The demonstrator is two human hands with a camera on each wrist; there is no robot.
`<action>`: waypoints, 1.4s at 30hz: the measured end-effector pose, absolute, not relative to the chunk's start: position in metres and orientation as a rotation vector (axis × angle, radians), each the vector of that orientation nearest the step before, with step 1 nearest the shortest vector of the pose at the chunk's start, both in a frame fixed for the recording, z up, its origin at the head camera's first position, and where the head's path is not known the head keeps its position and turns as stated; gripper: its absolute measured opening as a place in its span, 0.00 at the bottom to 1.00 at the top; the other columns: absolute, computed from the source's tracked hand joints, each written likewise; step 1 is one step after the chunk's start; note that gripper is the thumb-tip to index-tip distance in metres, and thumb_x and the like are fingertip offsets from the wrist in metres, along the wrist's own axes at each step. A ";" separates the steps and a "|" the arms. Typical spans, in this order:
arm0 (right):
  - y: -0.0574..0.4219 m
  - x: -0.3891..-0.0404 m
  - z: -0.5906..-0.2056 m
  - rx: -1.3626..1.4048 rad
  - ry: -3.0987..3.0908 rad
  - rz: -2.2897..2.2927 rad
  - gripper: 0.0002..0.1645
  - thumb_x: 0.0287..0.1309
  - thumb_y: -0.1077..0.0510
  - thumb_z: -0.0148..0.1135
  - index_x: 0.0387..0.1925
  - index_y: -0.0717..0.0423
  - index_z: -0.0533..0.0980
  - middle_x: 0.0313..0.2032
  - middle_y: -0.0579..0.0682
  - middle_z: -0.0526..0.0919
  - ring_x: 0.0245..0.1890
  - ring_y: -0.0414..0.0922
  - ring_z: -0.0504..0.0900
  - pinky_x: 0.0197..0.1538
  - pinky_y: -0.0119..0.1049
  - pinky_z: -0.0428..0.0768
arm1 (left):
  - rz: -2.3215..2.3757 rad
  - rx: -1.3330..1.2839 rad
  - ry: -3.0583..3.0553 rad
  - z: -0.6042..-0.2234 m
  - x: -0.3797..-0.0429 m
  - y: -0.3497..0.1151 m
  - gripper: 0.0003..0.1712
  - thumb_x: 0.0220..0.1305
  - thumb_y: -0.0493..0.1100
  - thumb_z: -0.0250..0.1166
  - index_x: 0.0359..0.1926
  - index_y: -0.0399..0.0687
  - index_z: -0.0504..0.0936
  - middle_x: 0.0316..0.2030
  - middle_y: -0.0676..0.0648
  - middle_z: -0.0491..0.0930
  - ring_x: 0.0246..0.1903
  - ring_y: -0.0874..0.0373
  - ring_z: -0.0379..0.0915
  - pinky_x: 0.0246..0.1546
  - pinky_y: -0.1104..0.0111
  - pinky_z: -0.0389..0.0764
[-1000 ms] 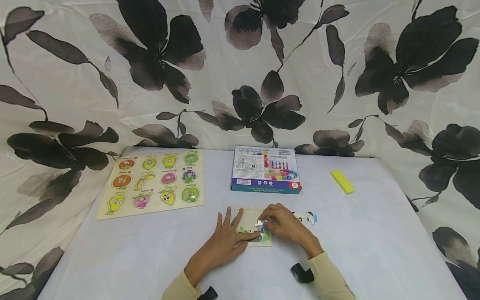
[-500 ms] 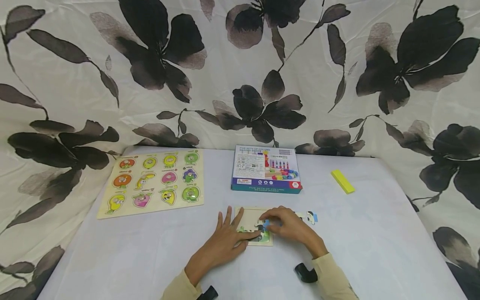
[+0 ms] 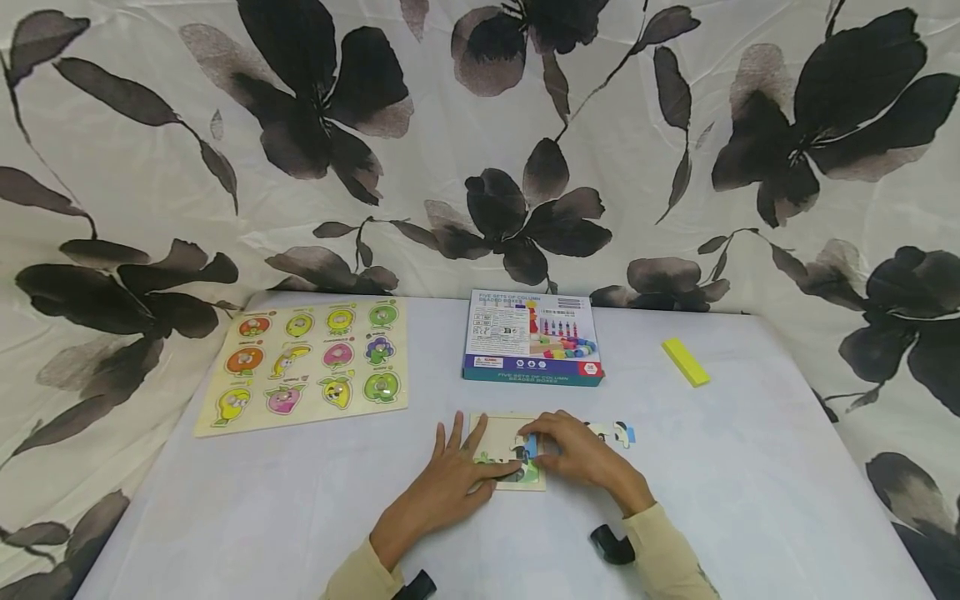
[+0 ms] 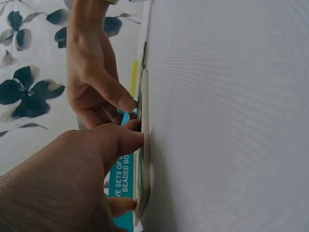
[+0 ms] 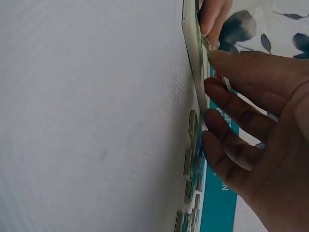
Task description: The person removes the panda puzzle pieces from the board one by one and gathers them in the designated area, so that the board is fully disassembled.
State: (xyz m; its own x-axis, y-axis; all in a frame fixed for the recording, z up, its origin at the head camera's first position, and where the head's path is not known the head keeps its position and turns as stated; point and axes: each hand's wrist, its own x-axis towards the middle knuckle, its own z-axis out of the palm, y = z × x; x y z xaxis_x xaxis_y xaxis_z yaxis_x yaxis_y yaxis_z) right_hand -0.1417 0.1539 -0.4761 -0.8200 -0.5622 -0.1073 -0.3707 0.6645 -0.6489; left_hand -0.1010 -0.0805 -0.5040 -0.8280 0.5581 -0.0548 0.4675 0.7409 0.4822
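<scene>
A small wooden jigsaw tray (image 3: 497,432) lies flat near the middle of the table, its lower part filled with green and dark picture pieces. My left hand (image 3: 448,482) spreads its fingers over the tray's left side, with the thumb pressing on the pieces inside. Over the right side, my right hand (image 3: 591,458) pinches a blue-and-white puzzle piece (image 3: 531,445) between thumb and fingers. In the right wrist view this piece stands tilted against the tray, partly hidden by fingers. Loose puzzle pieces (image 3: 622,435) lie right of the tray, partly behind my right hand.
Beyond the tray stands a flat bead-toy box (image 3: 532,342). A fruit puzzle board (image 3: 311,367) lies at the back left, and a yellow bar (image 3: 685,363) at the right. A floral cloth (image 3: 652,150) hangs behind the white table.
The right hand has shifted slightly down and to the right, and the pinched piece has turned within the tray. The left hand stays in place.
</scene>
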 end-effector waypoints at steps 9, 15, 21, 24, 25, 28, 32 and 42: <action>0.168 -0.144 -0.474 -0.734 2.643 -1.014 0.21 0.53 0.61 0.69 0.51 0.53 0.80 0.43 0.43 0.82 0.41 0.41 0.74 0.47 0.39 0.77 | 0.677 0.815 2.745 -0.503 -0.101 -0.080 0.23 0.69 0.50 0.54 0.62 0.79 0.72 0.74 0.35 0.44 0.70 0.27 0.28 0.65 0.34 0.35; 0.195 -0.144 -0.468 -0.594 2.668 -1.102 0.21 0.54 0.62 0.69 0.51 0.52 0.80 0.46 0.46 0.83 0.43 0.46 0.78 0.47 0.42 0.79 | 0.678 0.797 2.738 -0.503 -0.100 -0.079 0.23 0.69 0.50 0.54 0.62 0.79 0.72 0.74 0.35 0.44 0.70 0.28 0.27 0.65 0.34 0.34; 0.227 -0.138 -0.460 -0.451 2.761 -1.083 0.21 0.54 0.62 0.68 0.52 0.53 0.80 0.48 0.49 0.83 0.44 0.48 0.77 0.47 0.47 0.78 | 0.711 0.794 2.743 -0.503 -0.100 -0.080 0.22 0.68 0.49 0.55 0.61 0.78 0.74 0.74 0.35 0.44 0.70 0.28 0.27 0.65 0.35 0.33; 0.241 -0.133 -0.459 -0.421 2.815 -1.042 0.21 0.54 0.62 0.68 0.52 0.54 0.80 0.46 0.50 0.83 0.42 0.48 0.78 0.46 0.46 0.78 | 0.718 0.802 2.745 -0.504 -0.100 -0.080 0.22 0.68 0.49 0.55 0.60 0.78 0.74 0.73 0.35 0.44 0.70 0.28 0.27 0.65 0.34 0.33; 0.245 -0.131 -0.459 -0.401 2.827 -1.029 0.21 0.54 0.62 0.68 0.52 0.54 0.80 0.45 0.49 0.84 0.42 0.48 0.78 0.45 0.45 0.78 | 0.721 0.803 2.745 -0.504 -0.100 -0.080 0.22 0.68 0.49 0.55 0.60 0.78 0.74 0.73 0.35 0.44 0.70 0.27 0.27 0.65 0.34 0.33; 0.256 -0.125 -0.460 -0.347 2.844 -1.000 0.21 0.53 0.62 0.68 0.51 0.54 0.80 0.44 0.49 0.83 0.41 0.47 0.77 0.44 0.42 0.78 | 0.725 0.801 2.743 -0.504 -0.100 -0.080 0.22 0.68 0.49 0.55 0.60 0.77 0.74 0.73 0.35 0.44 0.70 0.27 0.27 0.65 0.34 0.33; 0.268 -0.118 -0.462 -0.350 2.863 -0.993 0.20 0.52 0.63 0.69 0.49 0.55 0.81 0.44 0.49 0.83 0.41 0.47 0.77 0.42 0.40 0.78 | 0.729 0.801 2.742 -0.503 -0.100 -0.080 0.22 0.68 0.48 0.55 0.60 0.77 0.74 0.73 0.35 0.44 0.70 0.27 0.27 0.65 0.34 0.33; 0.286 -0.105 -0.474 -0.487 2.857 -1.056 0.20 0.47 0.69 0.70 0.46 0.57 0.81 0.34 0.43 0.80 0.34 0.37 0.75 0.35 0.31 0.76 | 0.725 0.796 2.741 -0.502 -0.100 -0.079 0.22 0.68 0.48 0.56 0.60 0.77 0.74 0.73 0.35 0.44 0.70 0.28 0.27 0.65 0.34 0.33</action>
State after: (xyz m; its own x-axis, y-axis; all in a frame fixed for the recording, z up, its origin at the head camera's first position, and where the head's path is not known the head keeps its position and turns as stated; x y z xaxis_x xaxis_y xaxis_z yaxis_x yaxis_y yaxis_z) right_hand -0.1053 0.2864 -0.4741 -0.9485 -0.3118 0.0553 -0.2729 0.7161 -0.6424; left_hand -0.0995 -0.0793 -0.5024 -0.8360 0.5464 -0.0503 0.4500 0.7351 0.5070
